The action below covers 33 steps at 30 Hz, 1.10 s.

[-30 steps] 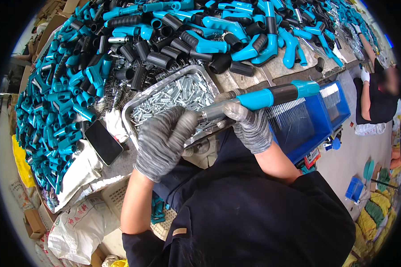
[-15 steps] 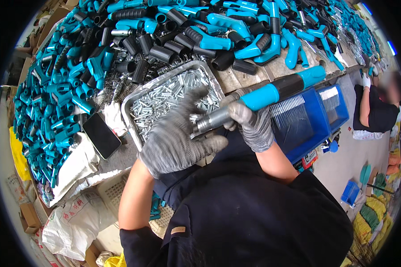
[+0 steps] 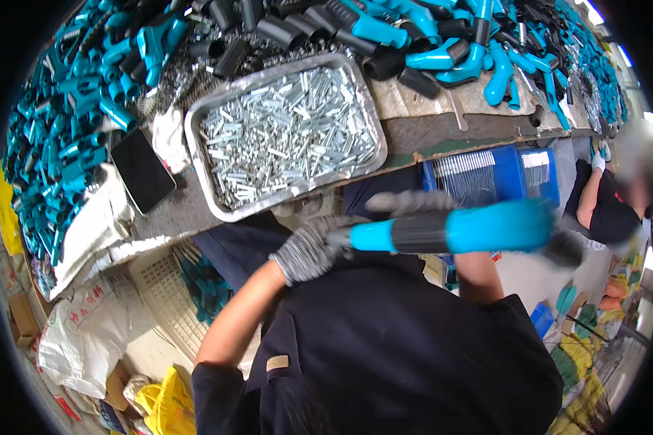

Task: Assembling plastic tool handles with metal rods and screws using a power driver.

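Tube of teal plastic with a black middle and grey metal end, seemingly joined into one piece, is held before the black-shirted torso; the grey-gloved left hand grips its metal end, while blur hides whether the gloved right hand grips it. Loose, seemingly unassembled teal plastic casings and black plastic sleeves cover the grey-topped bench; a shallow metal tray of silver pins stands between them and the hands.
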Motion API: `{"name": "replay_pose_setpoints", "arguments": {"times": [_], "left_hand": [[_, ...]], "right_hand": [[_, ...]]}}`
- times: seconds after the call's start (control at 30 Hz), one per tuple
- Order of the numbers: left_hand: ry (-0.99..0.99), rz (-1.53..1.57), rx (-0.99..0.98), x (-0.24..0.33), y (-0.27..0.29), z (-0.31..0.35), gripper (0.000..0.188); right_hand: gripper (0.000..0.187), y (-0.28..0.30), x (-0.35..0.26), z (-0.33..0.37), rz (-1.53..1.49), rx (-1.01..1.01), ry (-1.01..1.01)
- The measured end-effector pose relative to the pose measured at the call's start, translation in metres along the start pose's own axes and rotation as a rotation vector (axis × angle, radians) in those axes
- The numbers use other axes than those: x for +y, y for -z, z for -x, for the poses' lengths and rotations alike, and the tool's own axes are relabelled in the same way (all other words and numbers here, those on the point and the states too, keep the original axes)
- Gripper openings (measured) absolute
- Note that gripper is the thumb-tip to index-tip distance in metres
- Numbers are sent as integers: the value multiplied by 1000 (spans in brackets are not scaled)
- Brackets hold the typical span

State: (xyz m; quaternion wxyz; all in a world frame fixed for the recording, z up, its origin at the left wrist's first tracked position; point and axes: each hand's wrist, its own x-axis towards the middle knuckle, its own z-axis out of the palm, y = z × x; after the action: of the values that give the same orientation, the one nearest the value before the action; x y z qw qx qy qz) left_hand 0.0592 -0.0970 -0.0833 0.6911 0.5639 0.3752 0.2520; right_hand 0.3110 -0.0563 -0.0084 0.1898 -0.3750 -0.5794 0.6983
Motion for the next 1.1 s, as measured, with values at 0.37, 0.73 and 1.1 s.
{"name": "replay_pose_setpoints", "arguments": {"times": [0.37, 0.73, 1.1], "left_hand": [[356, -1128, 138, -125, 86, -25, 49], [340, -691, 480, -200, 124, 3, 71], [166, -746, 604, -212, 113, -22, 56]], "right_hand": [[36, -23, 84, -49, 471, 184, -155], [41, -62, 159, -125, 896, 26, -426], [40, -59, 142, -126, 998, -2, -544]]}}
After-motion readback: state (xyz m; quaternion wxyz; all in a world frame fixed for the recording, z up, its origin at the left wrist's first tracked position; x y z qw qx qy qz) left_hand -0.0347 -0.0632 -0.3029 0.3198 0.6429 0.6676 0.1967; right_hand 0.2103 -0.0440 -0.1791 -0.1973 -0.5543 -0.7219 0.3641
